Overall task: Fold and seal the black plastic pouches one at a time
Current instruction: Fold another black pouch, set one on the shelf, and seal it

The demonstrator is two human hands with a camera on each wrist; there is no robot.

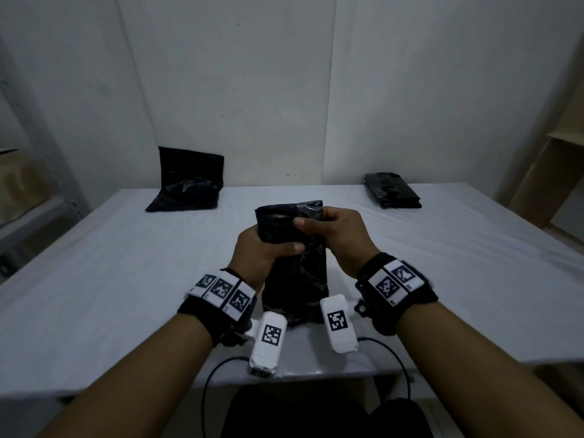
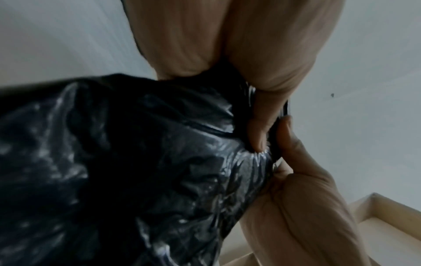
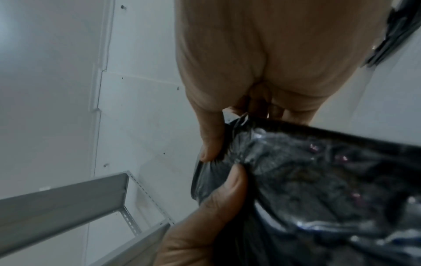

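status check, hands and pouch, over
Both hands, left and right, grip the upright pouch over the table. Top being folded. Nothing in the way.

The head view is dim and bluish, with soft, even light and faint shadows. Its edges bow outward and darken toward the corners. Both wrist views are smeared by blur, especially at the lower edges. Small glints of glare dot the black pouch in the centre of each frame.

White table bears a slumped black pouch far left, folded pouches far right
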